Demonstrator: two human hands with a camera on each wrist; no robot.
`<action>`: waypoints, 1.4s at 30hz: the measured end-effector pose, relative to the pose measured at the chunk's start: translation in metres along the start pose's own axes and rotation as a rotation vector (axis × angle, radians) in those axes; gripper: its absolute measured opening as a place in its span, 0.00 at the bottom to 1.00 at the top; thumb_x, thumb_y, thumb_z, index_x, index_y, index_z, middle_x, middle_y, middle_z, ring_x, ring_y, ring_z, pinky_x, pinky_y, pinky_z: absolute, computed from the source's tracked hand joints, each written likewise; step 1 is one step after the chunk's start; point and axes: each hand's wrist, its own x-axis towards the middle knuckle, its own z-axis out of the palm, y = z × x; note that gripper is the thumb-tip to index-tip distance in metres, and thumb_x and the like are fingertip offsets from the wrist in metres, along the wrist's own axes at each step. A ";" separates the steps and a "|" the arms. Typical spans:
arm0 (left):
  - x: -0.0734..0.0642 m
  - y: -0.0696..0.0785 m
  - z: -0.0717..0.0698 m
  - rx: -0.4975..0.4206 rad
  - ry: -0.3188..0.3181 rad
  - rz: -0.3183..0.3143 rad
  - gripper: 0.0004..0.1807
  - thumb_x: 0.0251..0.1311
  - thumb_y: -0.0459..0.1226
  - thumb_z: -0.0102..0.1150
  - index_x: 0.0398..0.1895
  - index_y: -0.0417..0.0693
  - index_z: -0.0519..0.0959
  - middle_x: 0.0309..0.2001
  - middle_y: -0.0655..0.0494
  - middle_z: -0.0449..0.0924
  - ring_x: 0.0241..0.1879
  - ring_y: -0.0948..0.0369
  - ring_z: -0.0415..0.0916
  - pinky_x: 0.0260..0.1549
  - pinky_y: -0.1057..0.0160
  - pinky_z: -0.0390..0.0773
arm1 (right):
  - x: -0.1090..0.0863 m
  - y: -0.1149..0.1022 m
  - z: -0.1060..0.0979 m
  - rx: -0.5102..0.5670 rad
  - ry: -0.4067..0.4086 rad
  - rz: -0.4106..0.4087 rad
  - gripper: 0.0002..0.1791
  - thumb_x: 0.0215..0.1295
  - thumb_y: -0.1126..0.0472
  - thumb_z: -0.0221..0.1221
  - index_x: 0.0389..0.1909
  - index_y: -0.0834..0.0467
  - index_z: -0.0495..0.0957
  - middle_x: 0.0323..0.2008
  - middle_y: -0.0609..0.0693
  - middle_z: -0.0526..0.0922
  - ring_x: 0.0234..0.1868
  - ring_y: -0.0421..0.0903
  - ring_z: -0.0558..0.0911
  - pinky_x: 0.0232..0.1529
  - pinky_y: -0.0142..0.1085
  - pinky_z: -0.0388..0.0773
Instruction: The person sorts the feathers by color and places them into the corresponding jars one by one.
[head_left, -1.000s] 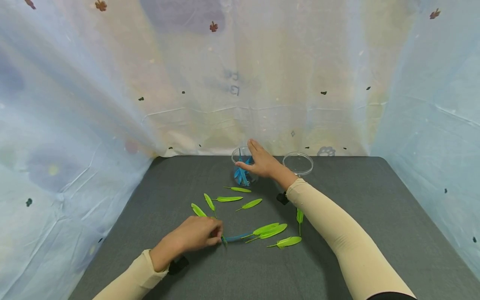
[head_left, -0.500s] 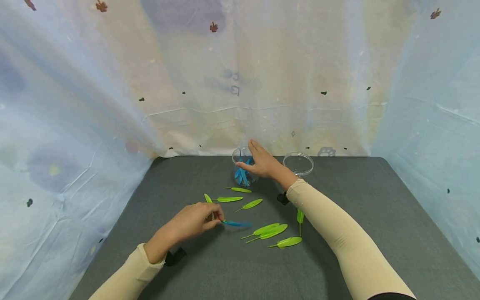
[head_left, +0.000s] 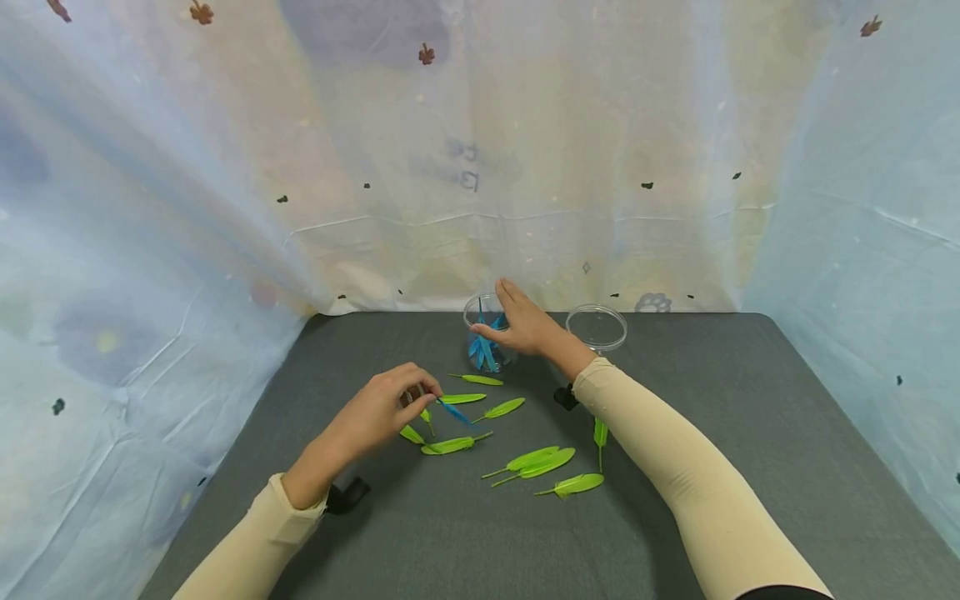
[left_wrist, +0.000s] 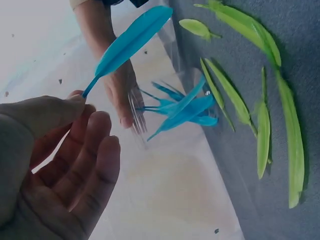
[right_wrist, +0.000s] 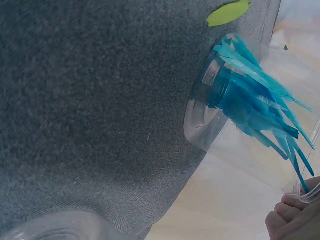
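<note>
My left hand pinches a blue feather by its quill between thumb and fingers, held over the green feathers. In the left wrist view its vane points up and to the right; the other fingers are loosely bent. At the back of the table stands a clear jar without a cover, with several blue feathers inside, quills upward. My right hand holds the jar at its rim from the right side, thumb in front. Closest to the left hand lies a green feather.
Several more green feathers are scattered over the grey table, one of them beside the right sleeve. A clear round lid lies to the right of the jar. Behind the table hangs a patterned curtain.
My left hand has lifted the blue feather and moved it away from me, toward the jar. A green feather now lies where that hand passed. The right hand stays at the jar.
</note>
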 end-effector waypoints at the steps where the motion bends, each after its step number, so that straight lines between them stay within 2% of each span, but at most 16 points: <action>1: 0.001 -0.001 -0.001 -0.008 0.013 0.003 0.07 0.73 0.32 0.68 0.49 0.52 0.86 0.45 0.63 0.82 0.38 0.68 0.79 0.39 0.62 0.84 | 0.000 0.000 0.000 -0.003 -0.001 0.000 0.62 0.75 0.24 0.51 0.88 0.62 0.37 0.88 0.59 0.37 0.88 0.55 0.41 0.84 0.57 0.51; 7: 0.006 -0.006 -0.010 -0.048 0.078 0.013 0.07 0.73 0.32 0.68 0.49 0.48 0.86 0.46 0.60 0.82 0.40 0.65 0.81 0.40 0.62 0.85 | 0.002 0.000 0.001 -0.022 -0.007 0.005 0.63 0.74 0.23 0.51 0.88 0.62 0.36 0.88 0.59 0.37 0.88 0.55 0.40 0.84 0.56 0.50; 17: 0.020 -0.010 -0.026 -0.051 0.242 -0.020 0.07 0.76 0.32 0.65 0.51 0.50 0.87 0.48 0.56 0.84 0.40 0.60 0.82 0.41 0.57 0.86 | 0.003 0.000 0.003 -0.038 -0.005 0.000 0.62 0.75 0.23 0.50 0.88 0.63 0.37 0.88 0.60 0.37 0.88 0.55 0.40 0.84 0.56 0.50; 25: 0.039 -0.011 -0.040 -0.070 0.335 -0.053 0.10 0.75 0.32 0.66 0.55 0.46 0.83 0.47 0.53 0.87 0.43 0.57 0.84 0.42 0.54 0.85 | 0.003 -0.001 0.001 -0.016 -0.010 -0.005 0.62 0.75 0.24 0.51 0.88 0.62 0.36 0.88 0.60 0.37 0.88 0.55 0.40 0.84 0.57 0.50; 31: 0.053 -0.012 -0.046 -0.064 0.406 -0.073 0.07 0.75 0.35 0.67 0.52 0.45 0.85 0.46 0.51 0.89 0.41 0.54 0.87 0.42 0.54 0.85 | 0.003 0.001 0.000 -0.018 -0.009 -0.011 0.62 0.75 0.23 0.50 0.88 0.62 0.36 0.88 0.60 0.37 0.88 0.55 0.40 0.84 0.56 0.49; 36: 0.066 -0.014 -0.049 -0.073 0.444 -0.073 0.08 0.76 0.37 0.66 0.51 0.45 0.86 0.47 0.49 0.88 0.41 0.53 0.86 0.42 0.53 0.84 | 0.002 0.001 -0.001 -0.008 -0.005 -0.012 0.62 0.75 0.24 0.51 0.88 0.63 0.37 0.88 0.60 0.37 0.88 0.55 0.40 0.84 0.57 0.50; 42: 0.082 -0.017 -0.050 -0.077 0.450 -0.085 0.08 0.77 0.37 0.65 0.52 0.44 0.86 0.48 0.48 0.87 0.43 0.51 0.85 0.44 0.51 0.84 | 0.003 0.002 -0.001 -0.012 -0.009 -0.014 0.62 0.75 0.24 0.51 0.88 0.63 0.37 0.88 0.60 0.37 0.88 0.56 0.40 0.84 0.57 0.49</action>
